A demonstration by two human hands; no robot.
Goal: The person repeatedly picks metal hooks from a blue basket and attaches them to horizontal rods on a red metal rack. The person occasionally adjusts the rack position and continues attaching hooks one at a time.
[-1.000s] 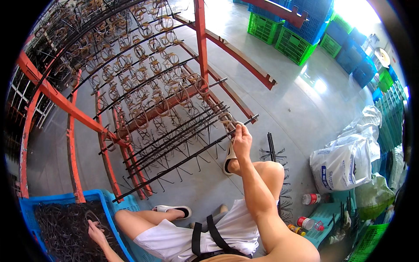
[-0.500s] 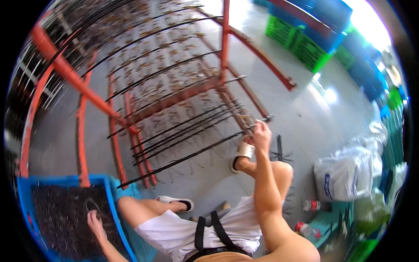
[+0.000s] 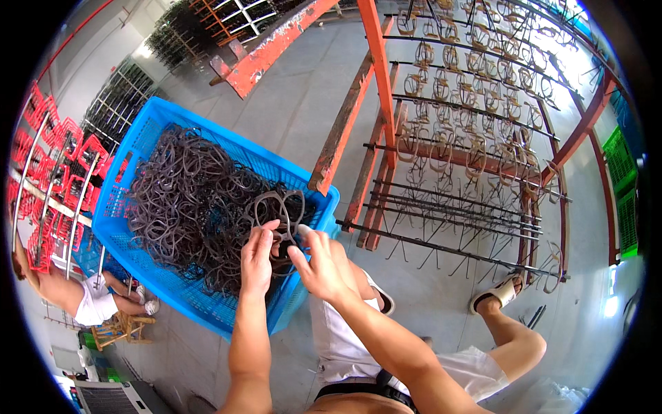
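1. Two hands are meeting over one blue basket [image 3: 238, 153]; the left hand [image 3: 258, 259] is closing its fingers on one looped piece [image 3: 283, 203].
2. The right hand [image 3: 318, 268] is curling half-closed beside it; whether it is gripping, I cannot tell.
3. The piece is showing two rings above the basket's near right corner.
4. A heap [image 3: 186, 200] of similar pieces, too many to count, is lying inside.
5. One red rack [image 3: 379, 62] is standing near that corner, grey floor [image 3: 424, 297] stretching below its rods.
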